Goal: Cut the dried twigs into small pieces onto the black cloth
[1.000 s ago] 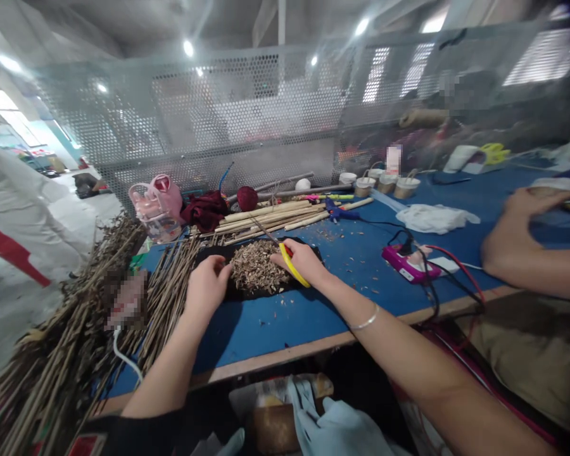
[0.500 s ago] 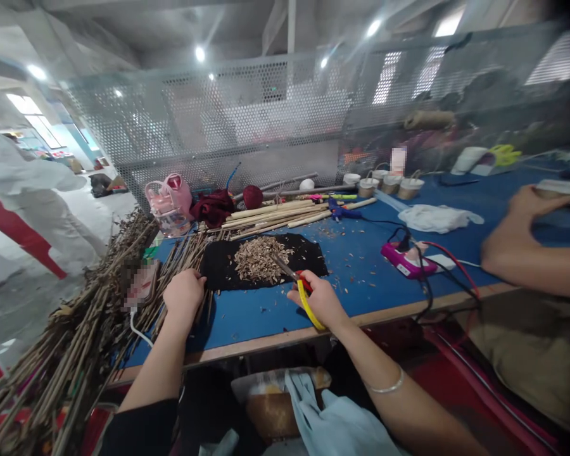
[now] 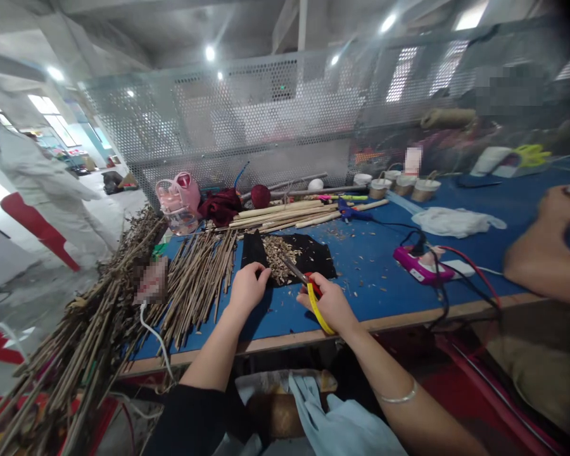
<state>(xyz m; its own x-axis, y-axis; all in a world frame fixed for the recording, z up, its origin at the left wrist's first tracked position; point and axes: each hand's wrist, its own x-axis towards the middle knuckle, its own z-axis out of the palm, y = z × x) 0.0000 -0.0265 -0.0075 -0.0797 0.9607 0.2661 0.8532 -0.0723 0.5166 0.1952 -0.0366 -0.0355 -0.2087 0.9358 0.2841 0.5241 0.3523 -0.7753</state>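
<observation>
A black cloth (image 3: 316, 252) lies on the blue table, with a pile of small wood chips (image 3: 276, 256) on it. My left hand (image 3: 248, 289) is closed on the cloth's near left edge, fingers pinched. The left part of the cloth is drawn in against the chips. My right hand (image 3: 331, 305) grips red-handled scissors (image 3: 294, 268), blades pointing at the pile. A curved yellow band (image 3: 317, 310) shows beside the handle; whether it belongs to the scissors I cannot tell. Thin cut sticks (image 3: 204, 272) lie left of my left hand.
Brushwood (image 3: 83, 323) spreads over the table's left end. Behind the cloth are pale peeled sticks (image 3: 270, 217), a blue glue gun (image 3: 351, 211) and a pink container (image 3: 179, 202). At right, a purple power strip (image 3: 420, 266) trails cables near a co-worker's hand (image 3: 558, 212).
My left hand has moved right, bringing the cloth's left edge toward the chips and uncovering more of the thin sticks. The scissors stay in my right hand. The view has shifted slightly.
</observation>
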